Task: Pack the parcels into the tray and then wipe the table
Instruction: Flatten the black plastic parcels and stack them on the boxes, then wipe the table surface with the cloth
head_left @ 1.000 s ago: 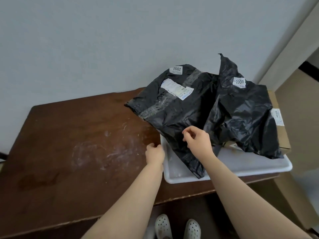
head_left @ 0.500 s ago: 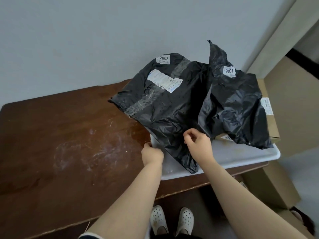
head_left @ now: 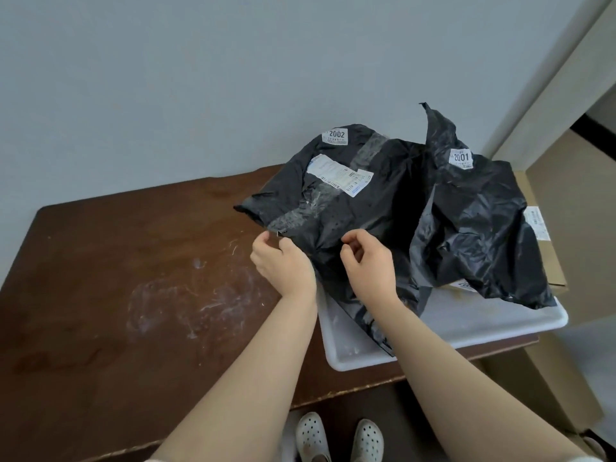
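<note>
Two hands work a black parcel (head_left: pixel 350 215) in the tray (head_left: pixel 500 323): left hand (head_left: pixel 281 261) pinching its corner, right hand (head_left: pixel 368 265) loosely curled, fingers empty.

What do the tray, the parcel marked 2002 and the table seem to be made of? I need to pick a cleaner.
Tray: likely plastic, white, smooth, with a rounded moulded rim. Parcel marked 2002: thin black plastic film, glossy and crinkled, with clear tape across it. Table: looks like dark brown wood or veneer, dull, with whitish smears and scratches.

Bare forearms; 2 white perforated clogs (head_left: pixel 339 440).
</note>
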